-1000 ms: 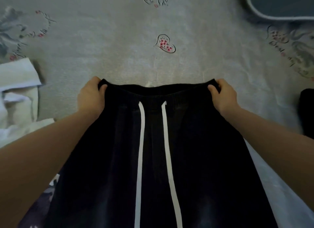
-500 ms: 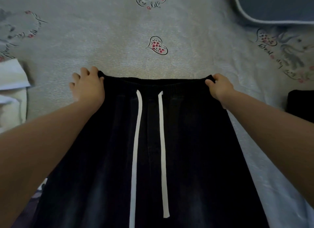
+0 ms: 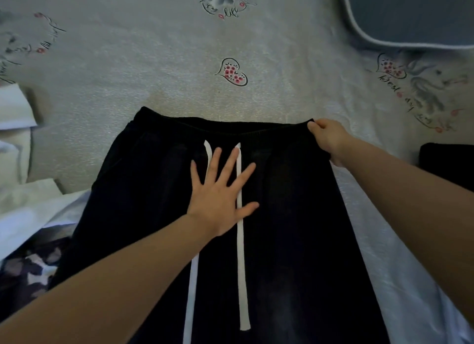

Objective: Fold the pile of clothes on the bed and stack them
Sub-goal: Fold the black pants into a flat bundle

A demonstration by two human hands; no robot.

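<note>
From my remote seat the biggest thing I see is the grey bedspread printed with hearts and script lettering (image 3: 159, 69), which fills the upper half of the view. Spread flat on it, waistband away from me, lies the black drawstring garment of soft knit fabric (image 3: 295, 215) — trousers or shorts, I cannot tell which, since its lower part runs out of the bottom edge. A pale white-blue sheet of cloth (image 3: 400, 279) lies under its right side and reaches to the right edge of the view. On the left sits a heap of white folded fabric (image 3: 15, 138), and below that a dark patterned cloth (image 3: 28, 271) lies beside the garment's left edge. At top right is a grey-blue cushion with white piping (image 3: 415, 12), and at the right edge a black folded item (image 3: 447, 161), well apart from the garment. My left hand (image 3: 220, 197) lies flat on the front of the garment, fingers straight and spread, pressing across the two long white drawstring cords (image 3: 241, 253). My right hand (image 3: 328, 138) pinches the right corner of the waistband — fingers curled round the hem.
</note>
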